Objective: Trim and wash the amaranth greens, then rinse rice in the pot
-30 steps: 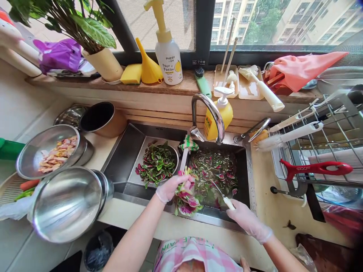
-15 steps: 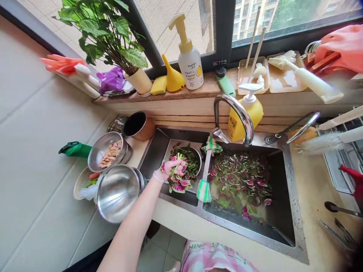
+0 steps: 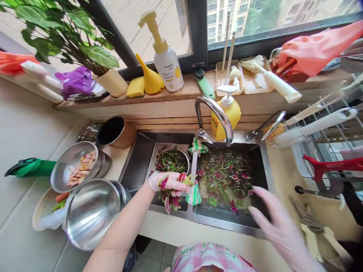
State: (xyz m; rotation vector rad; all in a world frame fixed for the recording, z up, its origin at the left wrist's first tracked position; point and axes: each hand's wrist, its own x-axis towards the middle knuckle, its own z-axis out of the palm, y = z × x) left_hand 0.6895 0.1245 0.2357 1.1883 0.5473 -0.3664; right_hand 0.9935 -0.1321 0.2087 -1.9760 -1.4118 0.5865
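Observation:
My gloved left hand [image 3: 171, 183] is closed around a bunch of red-and-green amaranth [image 3: 172, 203], its leaves hanging below the palm and pale stems sticking out on the right. It hovers over the front of the left sink basin [image 3: 143, 156], near the divider. Behind it a white-rimmed bowl [image 3: 187, 161] in that basin holds more amaranth leaves [image 3: 170, 159]. My gloved right hand [image 3: 273, 217] is over the right basin's front right corner, fingers apart and nothing in them. Loose amaranth [image 3: 224, 172] floats in the water of the right basin.
A green-striped cloth [image 3: 194, 194] wraps the divider. The faucet [image 3: 217, 109] arches over the right basin beside a yellow detergent bottle [image 3: 227, 119]. Steel bowls [image 3: 93, 211] and a brown pot [image 3: 124, 132] stand left. Pliers-like tools [image 3: 312, 223] lie right.
My left hand has shifted toward the divider and the sink's front, still holding the amaranth. My right hand has come into view over the right basin. The camera view has turned rightward.

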